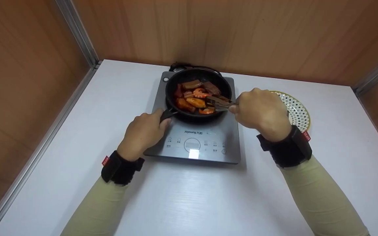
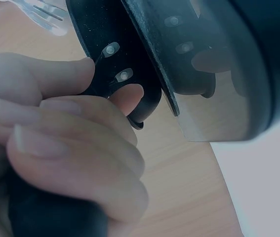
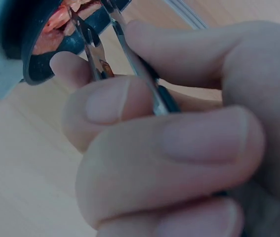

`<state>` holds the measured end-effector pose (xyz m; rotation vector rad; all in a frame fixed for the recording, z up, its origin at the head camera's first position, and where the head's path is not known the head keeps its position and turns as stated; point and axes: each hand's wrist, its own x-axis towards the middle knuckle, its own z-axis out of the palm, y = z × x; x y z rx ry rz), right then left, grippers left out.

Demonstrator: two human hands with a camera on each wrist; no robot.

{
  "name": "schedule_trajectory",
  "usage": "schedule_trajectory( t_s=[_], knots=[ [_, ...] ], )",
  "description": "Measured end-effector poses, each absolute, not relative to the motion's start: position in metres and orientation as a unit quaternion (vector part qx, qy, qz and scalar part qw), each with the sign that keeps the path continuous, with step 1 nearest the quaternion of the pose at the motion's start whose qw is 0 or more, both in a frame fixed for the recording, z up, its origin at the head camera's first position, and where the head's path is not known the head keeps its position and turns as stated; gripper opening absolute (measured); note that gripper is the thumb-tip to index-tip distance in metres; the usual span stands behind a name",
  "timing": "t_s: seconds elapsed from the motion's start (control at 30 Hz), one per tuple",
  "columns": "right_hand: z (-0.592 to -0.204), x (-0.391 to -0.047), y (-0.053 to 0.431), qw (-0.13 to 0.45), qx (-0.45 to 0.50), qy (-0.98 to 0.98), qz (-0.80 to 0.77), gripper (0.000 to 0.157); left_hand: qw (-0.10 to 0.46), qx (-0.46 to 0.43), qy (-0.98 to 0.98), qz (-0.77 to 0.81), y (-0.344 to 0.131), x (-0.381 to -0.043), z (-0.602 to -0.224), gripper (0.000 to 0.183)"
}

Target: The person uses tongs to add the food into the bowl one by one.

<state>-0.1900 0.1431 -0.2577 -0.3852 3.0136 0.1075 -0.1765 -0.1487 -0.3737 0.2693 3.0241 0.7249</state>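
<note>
My left hand (image 1: 143, 132) grips the black handle (image 1: 167, 115) of a frying pan (image 1: 225, 86). The pan stands on an induction cooktop (image 1: 231, 137). Inside lie brown chunks of meat (image 1: 191, 84), an orange-red piece (image 1: 199, 93) and a yellow-orange piece (image 1: 196, 102). With my right hand (image 1: 262, 113) I hold metal tongs (image 1: 222, 104), their tips down among the food at the pan's right side. The right wrist view shows the two arms of the tongs (image 3: 135, 57) spread apart between thumb and fingers, reaching over the pan's rim.
A dotted plate (image 1: 299, 113) with a yellow rim sits right of the cooktop, partly hidden behind my right hand. A black cord (image 1: 179, 65) lies behind the pan. Wooden panels (image 1: 208, 36) wall in the white table (image 1: 189, 196) at the back and sides.
</note>
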Motion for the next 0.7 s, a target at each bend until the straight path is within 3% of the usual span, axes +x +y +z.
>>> schedule_trajectory(
  t_s=[0.27, 0.5, 0.7],
  knots=[
    [-0.27, -0.191, 0.146, 0.041, -0.14, 0.989, 0.019, 0.045, 0.016, 0.086, 0.969, 0.231, -0.145, -0.177, -0.372, 0.03],
    [-0.274, -0.194, 0.158, -0.053, -0.153, 0.987, -0.019, 0.033, 0.013, 0.086, 0.968, 0.234, -0.144, -0.176, -0.371, 0.029],
    [-0.278, -0.193, 0.179, -0.089, -0.144, 0.985, -0.041, 0.033, 0.01, 0.088, 0.968, 0.234, -0.146, -0.175, -0.372, 0.027]
  ],
)
